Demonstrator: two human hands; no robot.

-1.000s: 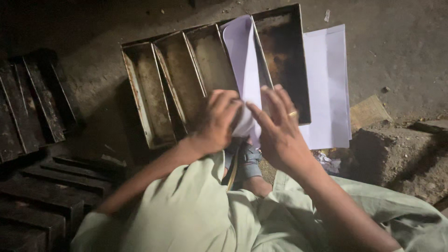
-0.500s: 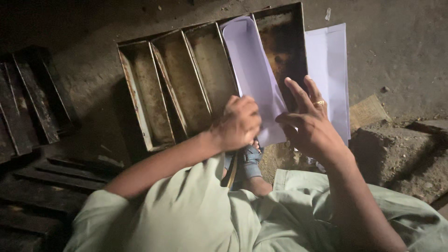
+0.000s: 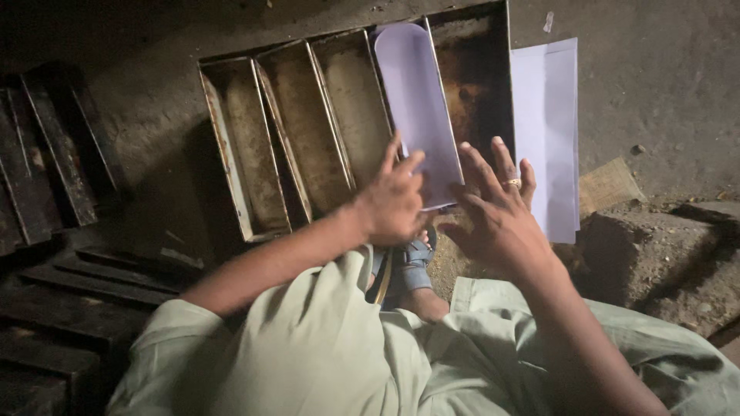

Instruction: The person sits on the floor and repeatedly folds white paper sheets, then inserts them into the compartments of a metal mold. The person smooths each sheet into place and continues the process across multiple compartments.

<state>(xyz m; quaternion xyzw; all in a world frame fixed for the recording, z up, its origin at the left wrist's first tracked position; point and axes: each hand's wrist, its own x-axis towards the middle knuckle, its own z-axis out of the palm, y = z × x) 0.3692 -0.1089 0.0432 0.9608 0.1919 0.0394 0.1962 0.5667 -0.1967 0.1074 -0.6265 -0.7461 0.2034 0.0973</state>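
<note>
Hands press paper, apparently into tin.

No packages, labels, signs or screens are showing anywhere here. The only paper things are blank: a pale sheet with a rounded top is lying curved in one slot of the rusty tin set, and a flat white sheet stack is resting on the floor just to the right of it. Neither is carrying any mark that can be made out.
</note>
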